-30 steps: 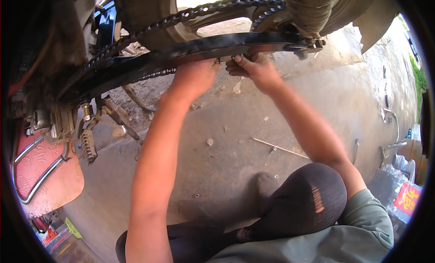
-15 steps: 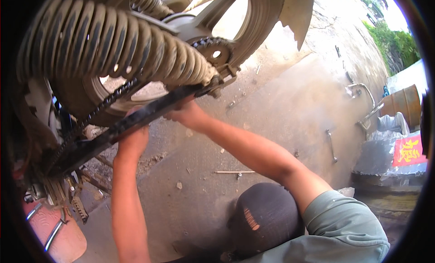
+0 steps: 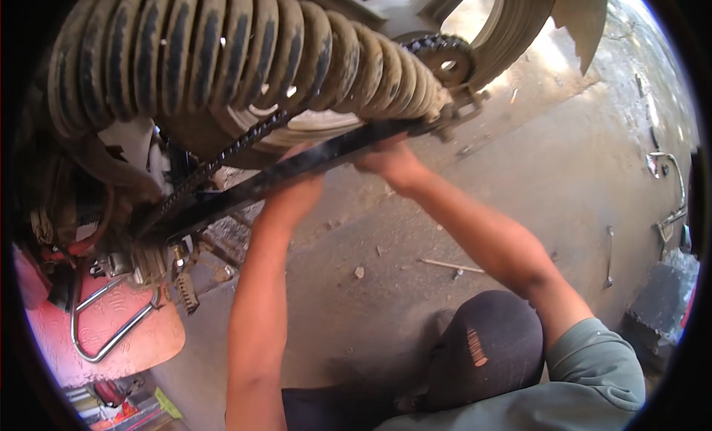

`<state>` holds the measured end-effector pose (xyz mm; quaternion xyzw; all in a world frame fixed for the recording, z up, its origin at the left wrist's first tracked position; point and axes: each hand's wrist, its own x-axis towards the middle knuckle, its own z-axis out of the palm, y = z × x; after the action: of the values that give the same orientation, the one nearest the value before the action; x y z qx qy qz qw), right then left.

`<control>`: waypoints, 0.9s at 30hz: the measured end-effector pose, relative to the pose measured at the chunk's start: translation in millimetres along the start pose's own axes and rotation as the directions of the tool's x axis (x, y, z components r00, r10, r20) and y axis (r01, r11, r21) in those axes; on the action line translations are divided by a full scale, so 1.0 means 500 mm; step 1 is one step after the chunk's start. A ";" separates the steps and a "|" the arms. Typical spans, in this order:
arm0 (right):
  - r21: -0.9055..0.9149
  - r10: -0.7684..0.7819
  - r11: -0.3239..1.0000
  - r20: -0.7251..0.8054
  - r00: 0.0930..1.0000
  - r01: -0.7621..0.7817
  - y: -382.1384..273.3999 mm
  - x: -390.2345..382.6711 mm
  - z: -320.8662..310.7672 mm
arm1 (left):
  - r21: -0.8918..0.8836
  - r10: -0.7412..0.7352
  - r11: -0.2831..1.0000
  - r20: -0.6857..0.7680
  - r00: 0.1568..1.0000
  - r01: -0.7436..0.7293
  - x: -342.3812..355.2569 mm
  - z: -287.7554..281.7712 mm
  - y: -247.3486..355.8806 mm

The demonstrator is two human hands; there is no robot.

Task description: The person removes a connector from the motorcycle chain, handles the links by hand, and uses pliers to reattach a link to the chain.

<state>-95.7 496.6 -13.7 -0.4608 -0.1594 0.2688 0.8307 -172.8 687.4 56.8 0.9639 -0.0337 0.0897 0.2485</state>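
Both hands are partly covered by the black bar: the left hand near its middle, the right hand nearer its sprocket end. Since the fingers are hidden or blurred, whether anything is grasped cannot be told. Above the hands, the spring and sprocket are seen; below, a rod is seen on the floor.
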 end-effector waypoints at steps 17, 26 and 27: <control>0.104 0.272 0.958 -0.029 0.962 -0.268 -0.002 -0.005 -0.007 | 0.241 -0.230 0.960 0.401 0.887 0.140 0.014 -0.045 0.045; 0.091 0.245 0.966 -0.008 0.970 -0.243 -0.002 -0.011 0.004 | -0.061 -0.011 0.997 0.467 0.884 0.045 -0.026 -0.053 0.022; 0.077 0.252 0.965 -0.014 0.968 -0.251 -0.001 -0.014 0.002 | -0.085 0.011 0.996 0.449 0.893 0.031 -0.027 -0.055 0.024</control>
<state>-101.9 492.9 -12.8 -0.4490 -0.0795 0.3723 0.8083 -191.8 690.6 83.7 0.9465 -0.0892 -0.1380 0.2777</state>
